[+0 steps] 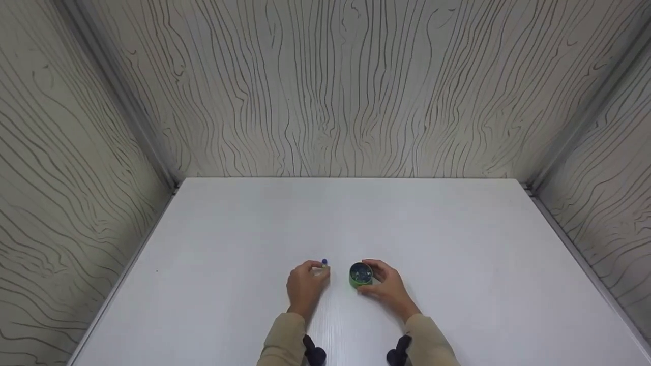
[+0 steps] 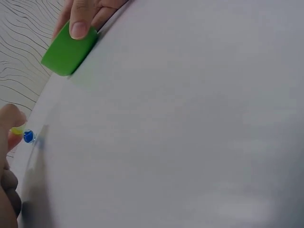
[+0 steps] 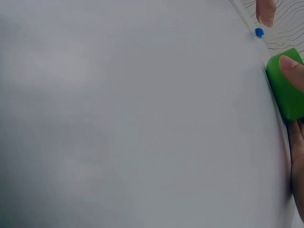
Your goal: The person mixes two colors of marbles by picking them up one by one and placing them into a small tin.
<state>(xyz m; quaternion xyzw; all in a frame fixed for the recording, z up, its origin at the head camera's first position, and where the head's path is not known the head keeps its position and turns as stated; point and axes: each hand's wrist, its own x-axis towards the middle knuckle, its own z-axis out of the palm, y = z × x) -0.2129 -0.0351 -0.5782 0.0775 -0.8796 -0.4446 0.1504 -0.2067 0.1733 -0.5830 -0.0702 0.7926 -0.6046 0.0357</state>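
Observation:
My left hand [image 1: 306, 286] pinches a small yellow piece [image 2: 18, 129] between thumb and finger, low over the white table. A small round blue bead with a clear edge [image 2: 29, 136] sits right at those fingertips; whether it is joined to the yellow piece, I cannot tell. To the right, my right hand [image 1: 387, 285] grips a short round green container [image 1: 354, 282], thumb on the near side and fingers round the far side. The container is open at the top and tilts a little, its inside dark blue with pale specks. In the right wrist view, its green wall [image 3: 284, 92] shows beside the thumb.
A white table [image 1: 229, 223] spreads around both hands. Wood-patterned panels [image 1: 325, 91] stand behind it and at both sides, with grey corner posts [image 1: 127, 101]. Dark round-ended mounts [image 1: 316, 356] are at the wrists.

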